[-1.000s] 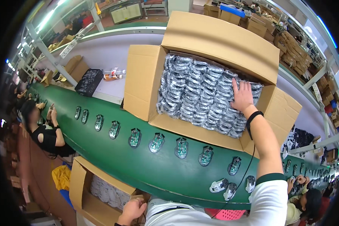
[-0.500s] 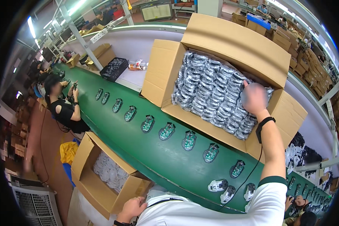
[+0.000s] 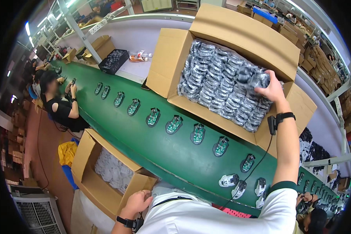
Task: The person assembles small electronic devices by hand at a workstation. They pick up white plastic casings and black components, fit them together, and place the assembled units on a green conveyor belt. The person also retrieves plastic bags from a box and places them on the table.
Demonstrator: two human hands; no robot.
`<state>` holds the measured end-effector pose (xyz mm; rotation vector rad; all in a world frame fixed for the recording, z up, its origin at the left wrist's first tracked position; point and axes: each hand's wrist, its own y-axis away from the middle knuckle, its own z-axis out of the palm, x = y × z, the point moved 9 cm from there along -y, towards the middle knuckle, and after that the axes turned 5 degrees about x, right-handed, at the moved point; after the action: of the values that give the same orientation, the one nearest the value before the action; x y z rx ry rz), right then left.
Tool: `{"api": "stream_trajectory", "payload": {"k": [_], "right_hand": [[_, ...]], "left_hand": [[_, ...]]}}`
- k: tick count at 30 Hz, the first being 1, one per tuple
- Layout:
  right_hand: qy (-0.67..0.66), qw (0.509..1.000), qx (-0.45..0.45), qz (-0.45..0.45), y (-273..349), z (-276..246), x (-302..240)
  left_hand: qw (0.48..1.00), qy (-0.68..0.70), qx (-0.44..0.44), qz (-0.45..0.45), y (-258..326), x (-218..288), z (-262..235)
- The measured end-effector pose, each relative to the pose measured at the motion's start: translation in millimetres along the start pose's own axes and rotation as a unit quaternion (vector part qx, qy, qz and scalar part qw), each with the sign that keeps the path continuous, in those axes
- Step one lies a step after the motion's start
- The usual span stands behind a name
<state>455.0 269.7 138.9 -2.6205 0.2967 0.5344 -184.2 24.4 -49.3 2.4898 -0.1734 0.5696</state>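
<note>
My right hand (image 3: 272, 88) is closed around a clear-bagged dark part (image 3: 259, 80) at the right side of the open cardboard box (image 3: 218, 118). Packed rows of similar bagged parts (image 3: 212, 80) fill that box. What lies inside the bag cannot be made out. Low in the picture, my left hand (image 3: 138, 202) rests beside my waist, close to the flap of a smaller carton (image 3: 123, 154). Its fingers are loosely bent with the thumb apart, and nothing shows in it. White bagged pieces (image 3: 112, 169) lie inside this carton.
A line of computer mouse bases with green circuit boards (image 3: 198, 133) runs along the green bench (image 3: 144, 142). Several white mouse shells (image 3: 228, 180) lie near my right arm. A black crate (image 3: 114, 61) stands farther back. A co-worker (image 3: 60, 99) sits at the left. A cable (image 3: 261, 160) hangs from my right wrist.
My right hand, earlier reaching with a finger extended over the bagged parts, has now taken hold of one and lifted it slightly. My left hand has stayed near my waist.
</note>
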Motion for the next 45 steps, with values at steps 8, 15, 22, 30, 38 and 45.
{"api": "stream_trajectory", "payload": {"k": [8, 15, 22, 30, 38, 45], "right_hand": [[0.072, 0.952, 0.275, -0.114, 54, 21, -5], [-0.155, 0.938, 0.308, -0.036, 140, 55, -36], [-0.285, 0.939, -0.091, 0.17, 271, 264, -222], [-0.124, 0.971, -0.203, -0.001, 294, 326, -274], [-0.236, 0.907, -0.13, 0.324, 356, 334, -187], [-0.615, 0.601, -0.135, 0.493, 363, 323, -228]], "left_hand": [[1.0, 0.015, -0.002, 0.013, 4, -11, 25], [0.998, 0.052, -0.019, 0.009, 13, -18, 17], [0.919, 0.391, 0.045, 0.04, -104, 0, -15], [0.936, 0.173, 0.305, 0.011, -254, -59, -51], [0.861, 0.02, 0.507, -0.021, -262, -61, -126], [0.886, 0.147, 0.021, 0.439, -201, 73, -52]]}}
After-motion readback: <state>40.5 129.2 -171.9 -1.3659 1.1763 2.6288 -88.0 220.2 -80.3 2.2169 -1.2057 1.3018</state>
